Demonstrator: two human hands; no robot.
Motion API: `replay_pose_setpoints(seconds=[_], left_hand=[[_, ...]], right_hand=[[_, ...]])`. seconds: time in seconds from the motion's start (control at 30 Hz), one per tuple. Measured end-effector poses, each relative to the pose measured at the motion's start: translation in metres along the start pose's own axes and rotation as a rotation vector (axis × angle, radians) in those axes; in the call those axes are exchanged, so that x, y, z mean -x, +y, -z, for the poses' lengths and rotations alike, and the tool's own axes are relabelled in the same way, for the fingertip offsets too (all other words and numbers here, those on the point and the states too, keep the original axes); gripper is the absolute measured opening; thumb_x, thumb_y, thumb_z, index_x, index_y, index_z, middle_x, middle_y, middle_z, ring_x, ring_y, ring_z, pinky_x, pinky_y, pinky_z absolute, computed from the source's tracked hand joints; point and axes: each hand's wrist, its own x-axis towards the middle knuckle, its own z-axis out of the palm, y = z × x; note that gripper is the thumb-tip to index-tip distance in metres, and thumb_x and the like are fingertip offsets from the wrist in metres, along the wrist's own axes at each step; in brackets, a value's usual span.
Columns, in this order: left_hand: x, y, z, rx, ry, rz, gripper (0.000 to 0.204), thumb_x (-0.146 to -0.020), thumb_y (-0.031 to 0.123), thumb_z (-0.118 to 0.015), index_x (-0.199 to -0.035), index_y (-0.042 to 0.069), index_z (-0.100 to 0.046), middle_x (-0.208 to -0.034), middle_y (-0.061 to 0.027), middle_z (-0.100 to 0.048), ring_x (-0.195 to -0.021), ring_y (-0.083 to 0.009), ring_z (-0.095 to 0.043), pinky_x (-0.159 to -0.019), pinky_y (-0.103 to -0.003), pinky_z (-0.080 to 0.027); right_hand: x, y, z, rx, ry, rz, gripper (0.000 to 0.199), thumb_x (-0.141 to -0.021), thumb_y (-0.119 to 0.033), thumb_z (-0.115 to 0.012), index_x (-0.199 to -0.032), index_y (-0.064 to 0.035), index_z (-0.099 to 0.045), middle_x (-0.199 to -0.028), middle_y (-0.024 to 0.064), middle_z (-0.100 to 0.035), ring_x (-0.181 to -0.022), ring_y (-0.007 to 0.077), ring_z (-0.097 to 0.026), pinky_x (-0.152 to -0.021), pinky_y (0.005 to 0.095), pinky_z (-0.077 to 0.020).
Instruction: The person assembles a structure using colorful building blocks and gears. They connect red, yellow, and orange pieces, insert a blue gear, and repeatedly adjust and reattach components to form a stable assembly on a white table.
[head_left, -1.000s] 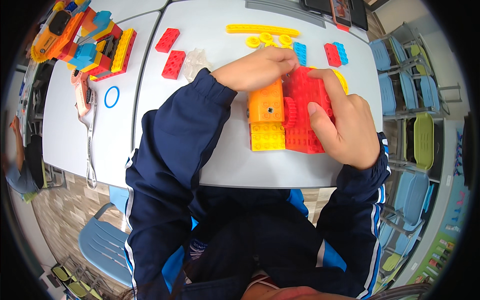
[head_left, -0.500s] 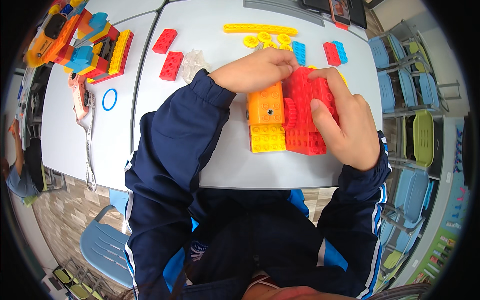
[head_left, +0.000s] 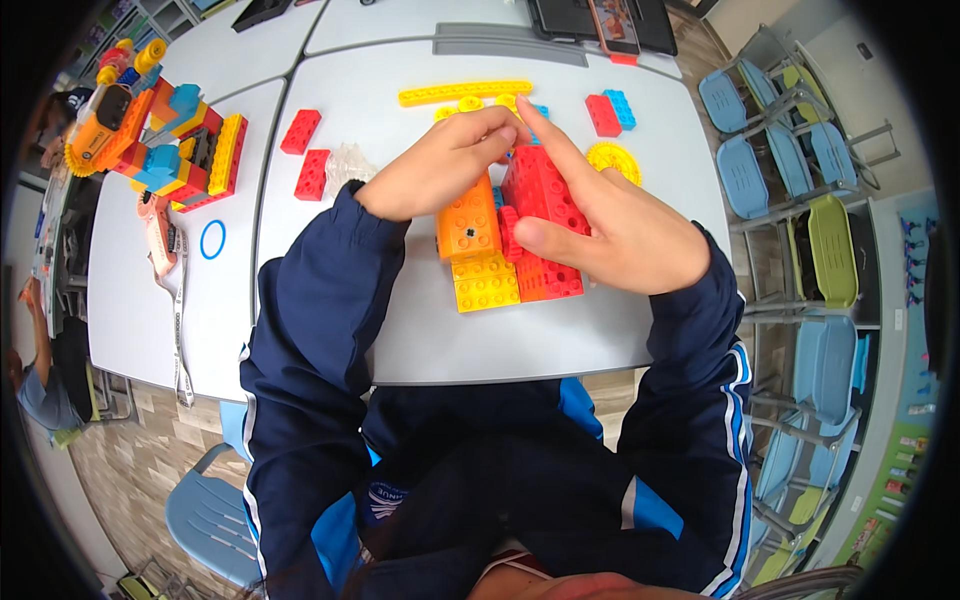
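Grey table (head_left: 420,330) tops filled the classroom view, with blue chairs (head_left: 745,165) along the right. Near the front edge sat a chunky plastic brick assembly (head_left: 500,250) of orange, yellow and red studded blocks. The right hand (head_left: 610,225) gripped its red part, thumb pressed on the side and index finger stretched over the top. The left hand (head_left: 440,165) curled at the assembly's far end, fingertips pinched there; what they held could not be told. Two loose red bricks (head_left: 305,150) lay to the left, a long yellow beam (head_left: 465,92) beyond, and a colourful brick model (head_left: 165,135) stood far left.
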Motion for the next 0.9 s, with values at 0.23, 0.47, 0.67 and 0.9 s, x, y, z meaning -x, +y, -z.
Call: replay_pose_setpoints(seconds=[0.23, 0.47, 0.67, 0.9], left_hand=[[0.037, 0.057, -0.026, -0.547, 0.245, -0.390, 0.041, -0.101, 0.033, -0.049, -0.128, 0.003, -0.057, -0.138, -0.0185, -0.052, -0.126, -0.0311, -0.051, -0.108, -0.038, -0.035], [0.029, 0.038, -0.057, -0.627, 0.107, -0.604, 0.032, -0.097, 0.019, -0.049, -0.120, 0.000, -0.061, -0.128, -0.0196, -0.057, -0.125, -0.0372, -0.050, -0.106, -0.045, -0.037], [0.031, 0.043, -0.056, -0.658, 0.076, -0.595, 0.025, -0.096, 0.014, -0.049, -0.112, 0.001, -0.062, -0.121, -0.0178, -0.058, -0.126, -0.0369, -0.048, -0.106, -0.045, -0.038], [0.024, 0.039, -0.052, -0.535, 0.031, -0.566, 0.048, -0.093, 0.023, -0.060, -0.136, 0.004, -0.049, -0.137, -0.0175, -0.050, -0.132, -0.0356, -0.044, -0.108, -0.044, -0.037]], right_hand=[[-0.037, 0.125, 0.063, -0.310, 0.302, 0.254, 0.066, -0.092, -0.007, -0.058, -0.152, -0.0234, -0.035, -0.111, 0.0112, -0.067, -0.097, 0.0195, -0.068, -0.085, 0.0321, -0.0549], [-0.048, 0.241, 0.046, -0.034, 0.392, -0.029, 0.084, -0.080, 0.006, -0.067, -0.150, -0.0294, -0.039, -0.151, 0.0061, -0.045, -0.141, 0.0255, -0.039, -0.115, 0.0428, -0.0321], [-0.060, 0.252, 0.041, 0.088, 0.408, 0.026, 0.078, -0.077, 0.004, -0.071, -0.146, -0.0249, -0.045, -0.147, 0.0088, -0.048, -0.137, 0.0274, -0.043, -0.114, 0.0376, -0.0343], [-0.048, 0.259, 0.076, -0.225, 0.491, 0.095, 0.065, -0.081, -0.010, -0.075, -0.141, -0.0129, -0.049, -0.140, 0.0086, -0.054, -0.130, 0.0242, -0.050, -0.107, 0.0365, -0.0400]])
